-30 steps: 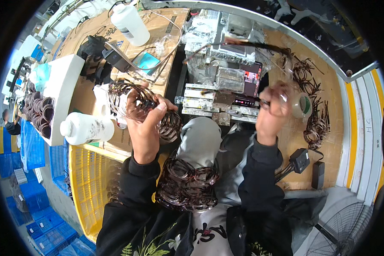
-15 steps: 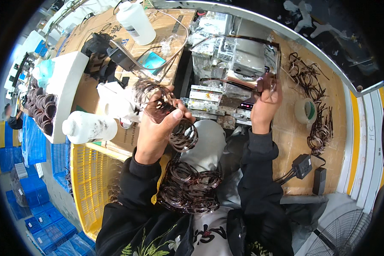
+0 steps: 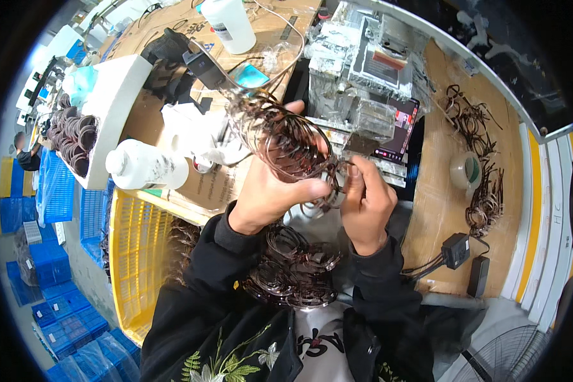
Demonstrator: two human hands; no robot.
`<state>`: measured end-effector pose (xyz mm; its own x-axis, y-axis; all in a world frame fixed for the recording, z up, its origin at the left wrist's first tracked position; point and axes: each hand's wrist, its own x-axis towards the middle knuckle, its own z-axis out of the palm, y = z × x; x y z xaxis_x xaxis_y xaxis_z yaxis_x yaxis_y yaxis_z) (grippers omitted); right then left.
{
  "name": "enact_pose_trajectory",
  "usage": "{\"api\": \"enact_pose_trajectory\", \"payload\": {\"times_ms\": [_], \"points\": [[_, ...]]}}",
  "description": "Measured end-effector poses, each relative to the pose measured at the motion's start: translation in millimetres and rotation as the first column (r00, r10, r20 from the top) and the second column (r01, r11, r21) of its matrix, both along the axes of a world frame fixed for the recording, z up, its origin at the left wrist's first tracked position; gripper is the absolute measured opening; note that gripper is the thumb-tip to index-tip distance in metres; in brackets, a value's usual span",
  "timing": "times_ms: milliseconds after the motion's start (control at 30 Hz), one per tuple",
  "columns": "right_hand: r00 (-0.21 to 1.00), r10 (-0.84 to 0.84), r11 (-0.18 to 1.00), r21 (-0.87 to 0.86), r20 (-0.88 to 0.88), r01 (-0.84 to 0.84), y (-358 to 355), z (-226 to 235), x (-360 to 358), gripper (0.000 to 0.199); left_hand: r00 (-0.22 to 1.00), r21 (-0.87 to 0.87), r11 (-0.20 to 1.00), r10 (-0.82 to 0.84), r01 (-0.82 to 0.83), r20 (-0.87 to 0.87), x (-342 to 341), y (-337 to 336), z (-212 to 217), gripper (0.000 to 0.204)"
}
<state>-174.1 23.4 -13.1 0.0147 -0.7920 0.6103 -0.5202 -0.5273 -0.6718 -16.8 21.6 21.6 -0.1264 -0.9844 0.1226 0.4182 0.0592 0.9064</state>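
Right hand (image 3: 367, 202) now joined left hand (image 3: 268, 191) at ring bundle (image 3: 285, 137), raised closer

Cardboard-covered workbench (image 3: 172, 121), plywood bench (image 3: 436, 210) at right, blue crates (image 3: 48, 274) on grey floor, floor fan (image 3: 500, 356) lower right.

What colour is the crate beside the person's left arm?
Yellow. The crate shows best in the head view, at lower left.

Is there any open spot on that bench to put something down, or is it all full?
One bare patch shows on the wooden board, between the phone and the tape roll, running down toward the black adapter. The cardboard side is crowded with white bottles and a foam block. Dark rings clutter the right edge.
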Motion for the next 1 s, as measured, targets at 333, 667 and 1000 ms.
{"api": "enact_pose_trajectory", "payload": {"times_ms": [333,667,1000], "points": [[0.834,0.512,0.705,0.655,-0.204,-0.273,34,31,-47,0.037,0.993,-0.014,0.995,0.094,-0.095,-0.067,11,1,0,0.074],[0.982,-0.001,0.962,0.268,0.187,-0.050,39,40,-75,0.015,0.918,-0.008,0.963,0.255,-0.270,-0.303,43,-6,-2,0.058],[0.609,-0.076,0.971,0.198,0.789,-0.136,-92,-26,-55,0.013,0.904,0.111,0.968,0.251,-0.226,-0.346,34,3,-11,0.058]]}}
